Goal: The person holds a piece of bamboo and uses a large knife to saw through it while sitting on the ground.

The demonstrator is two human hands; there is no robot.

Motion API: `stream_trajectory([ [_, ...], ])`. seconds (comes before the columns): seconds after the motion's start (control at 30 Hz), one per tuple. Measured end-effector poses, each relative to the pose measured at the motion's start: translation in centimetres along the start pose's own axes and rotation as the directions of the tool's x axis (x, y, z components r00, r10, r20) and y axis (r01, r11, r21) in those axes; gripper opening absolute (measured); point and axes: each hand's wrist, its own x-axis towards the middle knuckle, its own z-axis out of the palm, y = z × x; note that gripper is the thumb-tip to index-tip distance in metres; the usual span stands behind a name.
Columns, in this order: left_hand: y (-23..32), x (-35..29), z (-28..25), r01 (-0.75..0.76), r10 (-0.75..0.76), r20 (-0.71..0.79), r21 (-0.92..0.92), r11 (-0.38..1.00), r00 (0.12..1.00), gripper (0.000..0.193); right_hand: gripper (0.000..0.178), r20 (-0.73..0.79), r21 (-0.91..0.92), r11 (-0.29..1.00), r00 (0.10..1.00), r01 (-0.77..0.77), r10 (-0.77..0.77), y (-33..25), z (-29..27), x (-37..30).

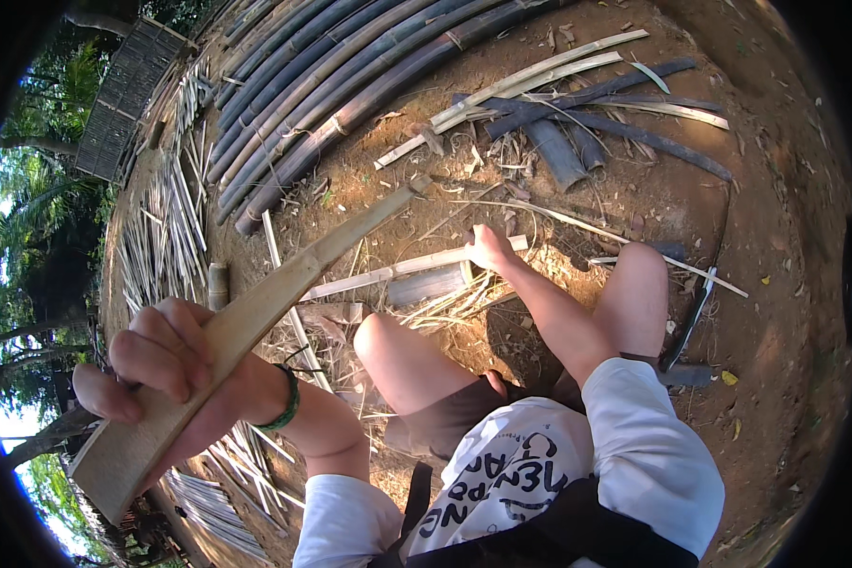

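A wide split bamboo slat (pixel 284 287) rises slantwise close in front of me. Around its near, broader end my left hand (pixel 175 379) is closed, the fingers curled over one edge. Lower down, near the ground, my right hand (pixel 490 248) is closed on a pale bamboo strip (pixel 388 272), whose short end sticks out to the right of it. Its fingertips are partly hidden. Just beneath that strip lies a short bamboo piece (pixel 428 286), with thin shavings (pixel 459 308) heaped beside it.
Long dark bamboo poles (pixel 350 118) lie side by side at the far left. Split pieces (pixel 559 151) are scattered at the far right. A long-bladed knife (pixel 691 317) rests on the ground right of my knee. Many thin bamboo sticks (pixel 166 237) cover the left side.
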Motion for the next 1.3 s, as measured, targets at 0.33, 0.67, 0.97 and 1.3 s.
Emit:
stream_trajectory([
  [0.33,-0.5,1.3,1.3,-0.01,0.006,-0.054,-0.072,0.997,0.999,0.069,0.025,0.041,0.195,0.961,0.981,-0.194,0.189,8.6,2.3,3.0],
  [0.67,0.1,-0.2,1.2,-0.071,0.108,-0.145,0.24,0.968,0.983,0.076,0.028,-0.101,0.403,0.875,0.963,0.269,-0.25,-13.0,-5.9,-14.3],
  [0.97,0.5,-0.8,2.4,-0.067,0.081,-0.083,0.162,0.985,0.993,0.074,0.024,-0.057,0.411,0.878,0.968,0.245,-0.244,-14.2,-8.0,-17.9],
  [1.3,0.6,-1.3,2.3,-0.081,0.108,-0.177,0.155,0.985,0.978,0.075,0.019,-0.163,0.249,0.928,0.957,0.276,-0.241,-10.4,-3.6,-14.7],
])
